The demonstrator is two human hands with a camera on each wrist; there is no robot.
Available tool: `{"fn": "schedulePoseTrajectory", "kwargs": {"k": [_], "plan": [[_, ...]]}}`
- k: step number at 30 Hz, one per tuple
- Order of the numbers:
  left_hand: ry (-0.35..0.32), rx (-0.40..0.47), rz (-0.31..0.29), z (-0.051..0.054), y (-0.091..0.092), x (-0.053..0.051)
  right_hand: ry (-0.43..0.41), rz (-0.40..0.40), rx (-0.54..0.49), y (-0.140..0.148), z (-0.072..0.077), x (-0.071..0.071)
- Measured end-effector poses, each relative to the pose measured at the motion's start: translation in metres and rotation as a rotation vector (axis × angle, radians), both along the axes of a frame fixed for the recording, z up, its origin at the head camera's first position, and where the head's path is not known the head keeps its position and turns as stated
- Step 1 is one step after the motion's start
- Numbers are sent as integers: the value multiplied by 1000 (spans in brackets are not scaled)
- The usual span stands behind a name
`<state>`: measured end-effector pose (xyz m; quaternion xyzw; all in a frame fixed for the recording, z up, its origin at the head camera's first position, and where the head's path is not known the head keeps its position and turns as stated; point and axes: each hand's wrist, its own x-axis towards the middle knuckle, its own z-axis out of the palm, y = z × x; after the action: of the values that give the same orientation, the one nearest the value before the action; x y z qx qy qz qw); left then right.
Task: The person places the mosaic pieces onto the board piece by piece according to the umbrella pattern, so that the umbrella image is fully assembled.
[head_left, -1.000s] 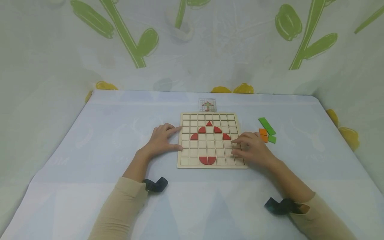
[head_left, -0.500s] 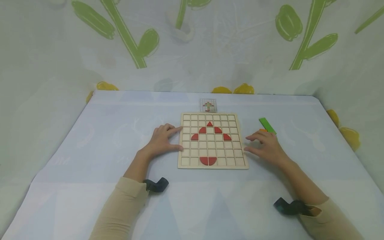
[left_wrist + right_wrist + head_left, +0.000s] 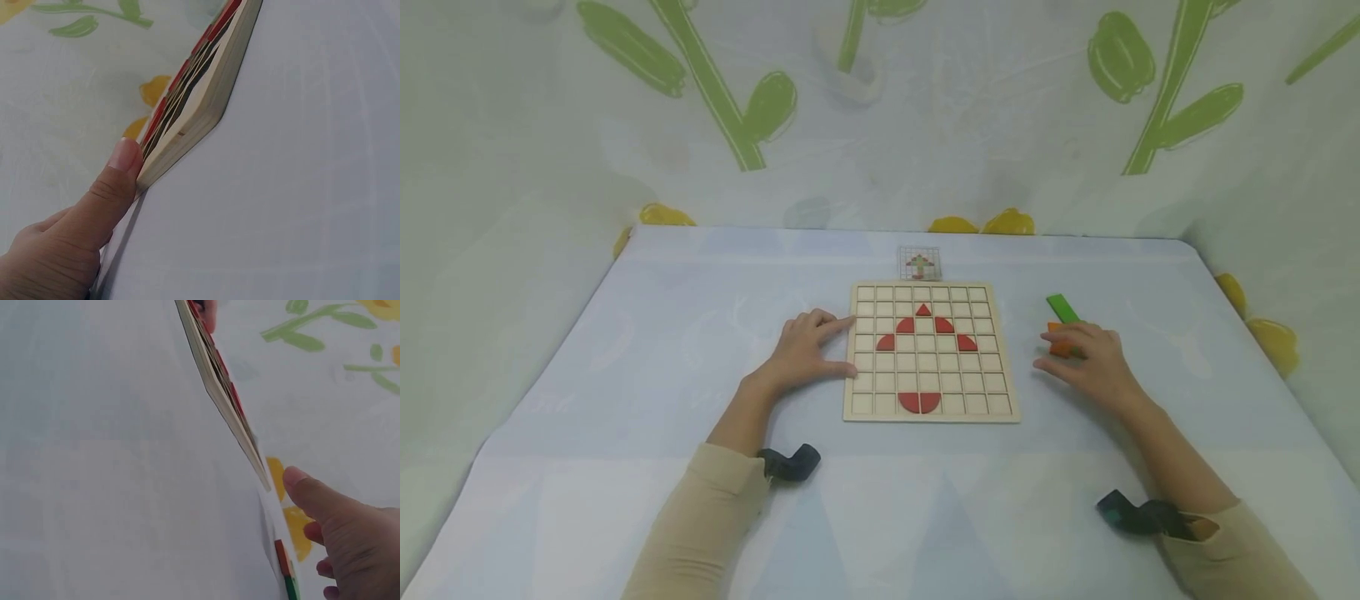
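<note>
Nearest, tan sleeves (image 3: 700, 517), black wrist devices (image 3: 790, 463) on both arms. Next, wooden grid board (image 3: 970, 383), flat on pale table (image 3: 880, 492), between the hands. In its nearest row, two red quarter-rounds (image 3: 909, 402) side by side as a half disc. At its left edge, left hand (image 3: 801, 350), thumb and index finger spread well apart, tips touching the rim. Off the right edge, right hand (image 3: 1096, 358) over loose orange pieces (image 3: 1058, 347), thumb and fingers apart; cannot tell if touching them. Farther up the board, four more red quarter-rounds (image 3: 944, 325), stepped in toward a red triangle (image 3: 922, 310). Past the right hand, green strip (image 3: 1062, 307), partly hidden. Just beyond the board, small printed card (image 3: 919, 262). At back, plant-patterned white wall (image 3: 955, 108).
</note>
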<state>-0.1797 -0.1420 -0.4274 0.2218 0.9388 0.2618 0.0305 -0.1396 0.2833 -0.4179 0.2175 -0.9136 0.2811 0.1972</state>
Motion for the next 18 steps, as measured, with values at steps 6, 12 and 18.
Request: {"fn": "schedulePoseTrajectory", "kwargs": {"k": [6,12,18], "plan": [[-16,0,12,0,0,0,-84,-102,70,9,2,-1],[-9,-3,12,2,1,1,-144,-156,107,18,2,0],[-8,-9,14,1,1,1,-155,-160,131,23,-1,-1]]}}
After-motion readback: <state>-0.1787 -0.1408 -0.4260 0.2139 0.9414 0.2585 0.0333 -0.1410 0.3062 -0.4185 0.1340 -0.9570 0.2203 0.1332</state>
